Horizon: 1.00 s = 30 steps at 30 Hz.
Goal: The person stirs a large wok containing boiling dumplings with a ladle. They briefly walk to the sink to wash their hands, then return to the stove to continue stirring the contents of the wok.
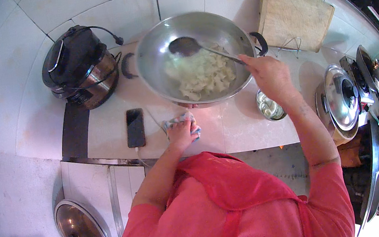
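My right hand (274,77) grips the handle of a metal ladle (184,46), whose dark bowl hangs over a large two-handled steel wok (152,68). Pale chopped pieces, perhaps a vegetable, lie in the wok (207,78) with haze above them. My left hand (181,132) is closed on a bunched patterned cloth (191,118) at the counter, below the wok's near rim. Left of this hand lies a smartphone (135,127) with a white cable plugged in. A small metal bowl (270,105) holding a white, creamy substance stands just beneath my right wrist.
An electric cooker (81,68) with a corded plug stands at the back left of the counter (243,128). A wooden cutting board (294,14) leans on the tiled wall at right. A lidded steel pot (341,98) stands beyond my right forearm. A round lid (82,230) is at lower left.
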### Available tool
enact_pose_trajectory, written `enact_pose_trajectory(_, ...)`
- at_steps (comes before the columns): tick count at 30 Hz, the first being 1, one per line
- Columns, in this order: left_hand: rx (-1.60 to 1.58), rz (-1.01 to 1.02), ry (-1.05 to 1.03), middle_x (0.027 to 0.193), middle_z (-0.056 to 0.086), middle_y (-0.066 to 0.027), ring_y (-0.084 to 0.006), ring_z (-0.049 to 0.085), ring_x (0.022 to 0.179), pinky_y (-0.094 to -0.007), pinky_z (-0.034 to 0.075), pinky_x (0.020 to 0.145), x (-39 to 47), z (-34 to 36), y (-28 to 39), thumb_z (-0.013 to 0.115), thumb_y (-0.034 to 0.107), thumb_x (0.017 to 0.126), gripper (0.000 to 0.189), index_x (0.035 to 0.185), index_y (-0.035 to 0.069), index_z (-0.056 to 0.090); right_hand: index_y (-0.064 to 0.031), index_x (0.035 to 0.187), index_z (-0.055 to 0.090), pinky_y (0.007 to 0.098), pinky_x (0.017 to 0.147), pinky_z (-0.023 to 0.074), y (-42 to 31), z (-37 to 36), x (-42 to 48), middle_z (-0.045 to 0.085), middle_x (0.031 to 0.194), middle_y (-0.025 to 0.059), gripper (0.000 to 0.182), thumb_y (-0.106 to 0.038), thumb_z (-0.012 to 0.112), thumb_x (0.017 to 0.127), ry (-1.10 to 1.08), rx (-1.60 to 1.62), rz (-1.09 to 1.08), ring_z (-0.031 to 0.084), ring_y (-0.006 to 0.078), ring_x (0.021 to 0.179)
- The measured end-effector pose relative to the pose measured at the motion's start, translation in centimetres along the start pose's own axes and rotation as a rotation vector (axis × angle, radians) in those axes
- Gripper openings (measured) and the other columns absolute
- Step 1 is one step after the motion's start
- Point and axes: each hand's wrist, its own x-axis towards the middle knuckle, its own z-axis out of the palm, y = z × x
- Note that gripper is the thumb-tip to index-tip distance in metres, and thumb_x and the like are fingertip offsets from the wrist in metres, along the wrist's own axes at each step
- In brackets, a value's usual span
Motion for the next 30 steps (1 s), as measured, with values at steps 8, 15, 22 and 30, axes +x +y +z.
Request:
enact_pose_trajectory(8, -0.097, 0.022, 0.051, 0.099, 0.061, -0.0148, -0.0337, 0.059, 0.091, -0.0471, 0.045, 0.079, -0.3, -0.3, 0.2, 0.072, 0.040, 0.063, 0.065, 0.115, 0.010, 0.044, -0.0184, 0.115, 0.056, 0.0401, 0.064, 0.0502, -2.4, 2.8, 2.8, 0.064, 0.083, 0.0111, 0.039, -0.009, 0.050, 0.078, -0.162, -0.108, -0.069, 0.062, 0.0282, 0.082)
enact_pose_trajectory(15, -0.078, 0.018, 0.060, 0.099, 0.062, -0.0122, -0.0316, 0.056, 0.100, -0.0474, 0.045, 0.079, -0.5, -0.2, 0.1, 0.071, 0.040, 0.063, 0.068, 0.118, 0.009, 0.047, -0.0109, 0.115, 0.057, 0.0367, 0.064, 0.0489, -0.9, 3.6, 3.2, 0.064, 0.085, 0.0136, 0.036, -0.022, 0.057, 0.080, -0.336, 0.206, 0.010, 0.062, 0.0257, 0.076)
enact_pose_trajectory(22, -0.068, 0.046, 0.084, 0.097, 0.062, -0.0097, -0.0288, 0.058, 0.092, -0.0468, 0.045, 0.075, 0.0, 1.1, -0.5, 0.071, 0.039, 0.063, 0.067, 0.118, 0.009, 0.046, 0.0010, 0.115, 0.055, 0.0230, 0.054, 0.0398, -0.6, 3.1, 4.6, 0.057, 0.075, 0.0030, 0.046, -0.019, 0.064, 0.074, -0.746, 0.843, 0.117, 0.050, 0.0093, 0.064)
enact_pose_trajectory(30, -0.043, 0.016, 0.071, 0.101, 0.061, -0.0088, -0.0279, 0.056, 0.097, -0.0472, 0.043, 0.078, -0.1, 0.2, 0.3, 0.072, 0.039, 0.063, 0.069, 0.119, 0.009, 0.046, -0.0006, 0.106, 0.060, 0.0246, 0.044, 0.0349, -0.1, 1.5, 3.2, 0.053, 0.064, 0.0020, 0.034, -0.017, 0.059, 0.076, -0.877, 0.920, 0.197, 0.046, 0.0090, 0.053)
